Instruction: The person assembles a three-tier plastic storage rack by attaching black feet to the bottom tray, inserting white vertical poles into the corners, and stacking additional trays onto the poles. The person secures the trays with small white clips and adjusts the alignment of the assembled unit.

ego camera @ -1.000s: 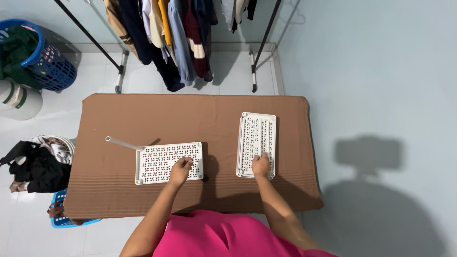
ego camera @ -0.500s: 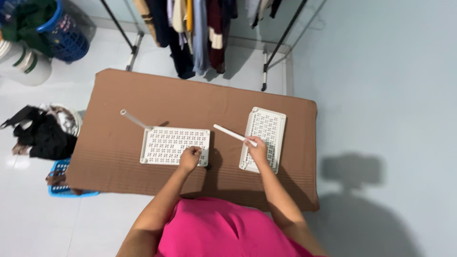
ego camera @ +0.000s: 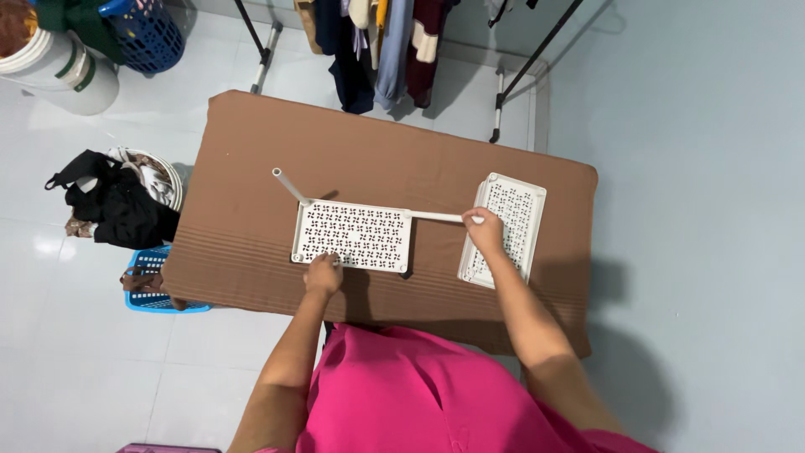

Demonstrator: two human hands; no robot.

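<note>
Since the earlier frame, the right hand [ego camera: 485,231] had carried its white tube [ego camera: 438,217] to the perforated panel's [ego camera: 354,236] right corner at frame centre, gripping it. The left hand [ego camera: 323,274] pressed open-fingered on the panel's near edge, seemingly steadying it on the table [ego camera: 251,151]; a second tube [ego camera: 291,186] already stood at its upper-left corner.

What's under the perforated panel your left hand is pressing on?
The perforated panel lies flat on the brown table cover, which shows through its holes. The left hand rests on its near edge. A white tube stands at its far-left corner. Anything else beneath is hidden.
</note>
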